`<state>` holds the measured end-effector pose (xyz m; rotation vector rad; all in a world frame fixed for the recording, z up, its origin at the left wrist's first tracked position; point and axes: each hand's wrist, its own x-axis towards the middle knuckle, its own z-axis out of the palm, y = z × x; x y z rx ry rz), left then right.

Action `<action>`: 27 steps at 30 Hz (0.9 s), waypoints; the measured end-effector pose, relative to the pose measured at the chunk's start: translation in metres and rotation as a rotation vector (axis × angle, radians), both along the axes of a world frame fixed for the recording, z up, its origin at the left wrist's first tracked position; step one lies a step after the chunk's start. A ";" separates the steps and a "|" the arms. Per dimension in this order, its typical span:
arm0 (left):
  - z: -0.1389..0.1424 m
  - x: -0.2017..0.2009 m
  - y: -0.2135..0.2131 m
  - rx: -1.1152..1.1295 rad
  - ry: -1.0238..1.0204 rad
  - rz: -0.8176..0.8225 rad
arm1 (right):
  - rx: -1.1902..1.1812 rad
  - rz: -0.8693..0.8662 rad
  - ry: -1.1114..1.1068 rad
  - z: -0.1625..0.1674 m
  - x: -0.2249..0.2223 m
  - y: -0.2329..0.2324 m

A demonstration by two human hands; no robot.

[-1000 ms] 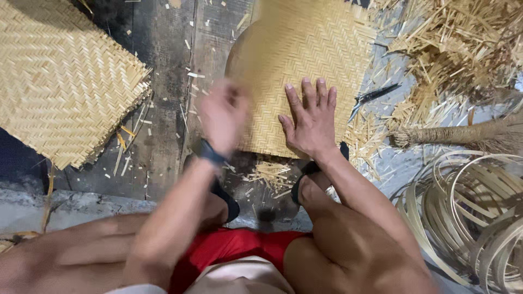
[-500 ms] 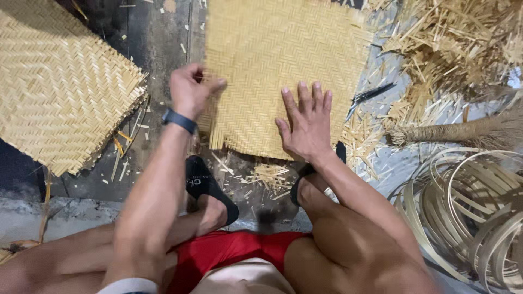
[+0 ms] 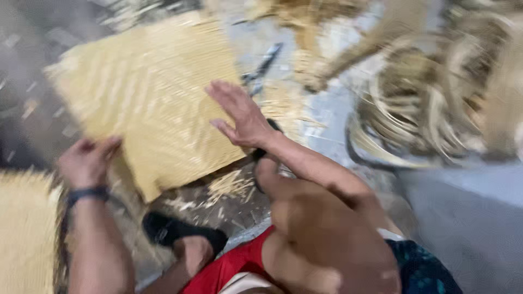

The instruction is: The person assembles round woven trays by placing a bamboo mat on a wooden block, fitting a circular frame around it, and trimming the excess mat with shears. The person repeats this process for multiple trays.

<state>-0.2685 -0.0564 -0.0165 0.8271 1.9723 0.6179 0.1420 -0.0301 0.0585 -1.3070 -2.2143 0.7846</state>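
We find the woven mat (image 3: 147,103) now turned askew on the floor, our left hand (image 3: 87,160) gripping its edge, right hand (image 3: 242,117) flat and open on it.

A woven mat (image 3: 147,103) is lying on the floor (image 3: 468,218) ahead — coiled strips (image 3: 430,109) sitting to its right, scissors (image 3: 261,68) lying between them.
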 end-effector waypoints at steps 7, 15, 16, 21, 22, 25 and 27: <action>-0.038 -0.021 -0.013 0.082 -0.017 0.064 | 0.506 -0.982 -0.272 0.162 0.262 -0.053; -0.027 -0.006 -0.016 0.186 0.308 -0.037 | -0.271 -1.246 -0.572 0.253 0.409 -0.177; -0.024 -0.004 -0.015 0.190 0.309 -0.025 | -0.225 -1.238 -0.551 0.250 0.413 -0.185; -0.018 -0.003 -0.014 0.184 0.307 -0.012 | 0.071 -1.133 -0.472 0.238 0.431 -0.211; -0.019 -0.002 -0.014 0.166 0.306 -0.010 | 0.053 -1.183 -0.414 0.238 0.434 -0.213; -0.015 -0.001 -0.016 0.187 0.378 -0.035 | 0.208 -1.077 -0.352 0.249 0.434 -0.214; -0.006 0.006 -0.014 0.302 0.529 -0.084 | 0.347 -0.953 -0.486 0.264 0.423 -0.208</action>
